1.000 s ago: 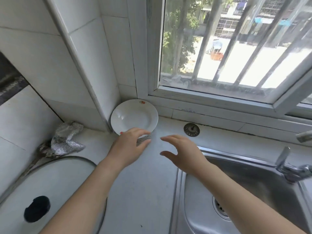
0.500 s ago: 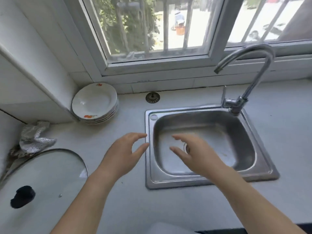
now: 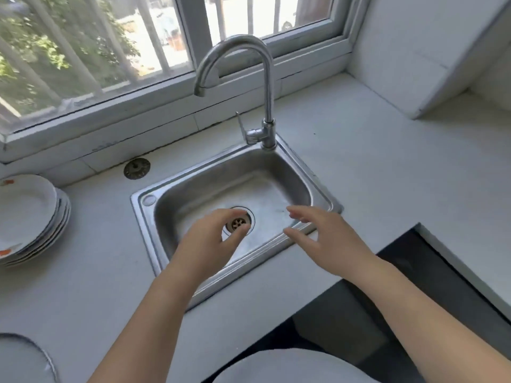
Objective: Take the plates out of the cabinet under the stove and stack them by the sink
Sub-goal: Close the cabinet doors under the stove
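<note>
Over the sink [image 3: 320,186], left hand [image 3: 210,239] and right hand [image 3: 326,233] hover spread, empty — plates [image 3: 30,219] far left.

Grey countertop [image 3: 387,175]: one chrome gooseneck faucet [image 3: 268,100], upright toward the back edge, spout curving left. One round metal drain strainer [image 3: 136,168] lies flat by the back edge, left of the faucet. One metal-rimmed lid [image 3: 22,363], cut off at the front-left corner; barred window [image 3: 196,29] above the back edge; white tiled column [image 3: 409,51] at the back-right corner.

bright daylight through the window [image 3: 110,51], slight motion blur, wide-angle edge bending
</note>
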